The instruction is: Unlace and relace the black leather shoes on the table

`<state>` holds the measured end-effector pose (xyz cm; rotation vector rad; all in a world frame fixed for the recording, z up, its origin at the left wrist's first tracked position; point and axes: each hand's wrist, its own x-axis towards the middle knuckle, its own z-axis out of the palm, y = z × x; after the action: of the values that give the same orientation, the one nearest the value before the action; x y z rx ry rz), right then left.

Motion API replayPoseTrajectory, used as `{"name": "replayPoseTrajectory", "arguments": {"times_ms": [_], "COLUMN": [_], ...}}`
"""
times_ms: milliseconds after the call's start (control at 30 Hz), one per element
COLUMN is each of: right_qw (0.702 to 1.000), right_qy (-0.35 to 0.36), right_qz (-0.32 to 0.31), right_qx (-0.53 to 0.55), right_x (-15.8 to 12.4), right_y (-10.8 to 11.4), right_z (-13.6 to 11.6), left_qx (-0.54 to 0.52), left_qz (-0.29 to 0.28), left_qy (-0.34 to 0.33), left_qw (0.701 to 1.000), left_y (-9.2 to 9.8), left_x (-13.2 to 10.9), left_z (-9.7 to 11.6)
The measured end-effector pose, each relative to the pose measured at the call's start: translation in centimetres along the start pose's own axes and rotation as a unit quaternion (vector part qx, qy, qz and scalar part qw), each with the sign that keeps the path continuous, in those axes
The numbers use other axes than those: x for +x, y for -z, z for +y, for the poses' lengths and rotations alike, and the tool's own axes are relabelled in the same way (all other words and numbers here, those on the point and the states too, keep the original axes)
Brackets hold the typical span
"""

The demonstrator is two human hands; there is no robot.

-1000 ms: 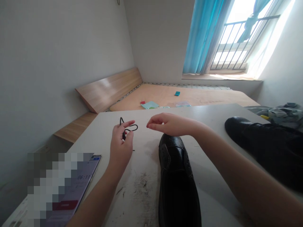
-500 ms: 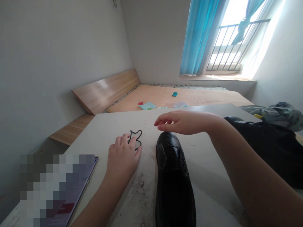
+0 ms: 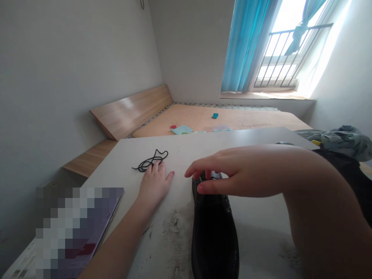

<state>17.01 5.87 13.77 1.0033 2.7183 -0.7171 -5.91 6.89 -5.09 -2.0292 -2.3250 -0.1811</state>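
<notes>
A black leather shoe (image 3: 215, 236) lies lengthwise on the white table, its toe pointing away from me. Over its toe is my right hand (image 3: 226, 172), held palm down with thumb and fingers apart and nothing in its grasp; whether it touches the leather I cannot tell. To the left, a thin black shoelace (image 3: 142, 165) lies loosely coiled on the tabletop. My left hand (image 3: 154, 183) rests flat with fingers spread, its fingertips at the near edge of the coil. The right hand and wrist hide part of the shoe's toe.
A white table (image 3: 174, 145) spans the foreground, with dark scuffs. At left is a purple flat panel (image 3: 101, 221), partly pixelated. Behind my right forearm is a black item (image 3: 340, 162), mostly covered. Beyond stand a bed (image 3: 247, 116) and its wooden headboard (image 3: 136, 110).
My left hand has drawn back a little, and the shoelace now lies farther left, more of it showing. My right hand has come nearer, over the shoe's toe.
</notes>
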Motion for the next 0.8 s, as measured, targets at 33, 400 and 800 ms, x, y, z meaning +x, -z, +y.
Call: {"name": "replayPoseTrajectory", "arguments": {"times_ms": [33,400,800], "right_qw": [1.0,0.997,0.973], "right_qy": [0.0,-0.02,0.081], "right_qz": [-0.008,0.057,-0.151], "right_qx": [-0.007,-0.049,-0.155], "right_x": [0.2,-1.7,1.2], "right_y": [-0.1,0.3,-5.8], "right_z": [-0.1,0.3,-3.5], "left_qx": [-0.001,-0.337,-0.381], "left_qz": [0.008,0.025,-0.027], "left_qy": [0.004,-0.327,-0.293], "left_qw": [1.0,0.882,0.877], "left_y": [0.0,5.9,7.0], "left_x": [0.1,-4.7,-5.4], "left_z": [0.0,3.8,4.0]}}
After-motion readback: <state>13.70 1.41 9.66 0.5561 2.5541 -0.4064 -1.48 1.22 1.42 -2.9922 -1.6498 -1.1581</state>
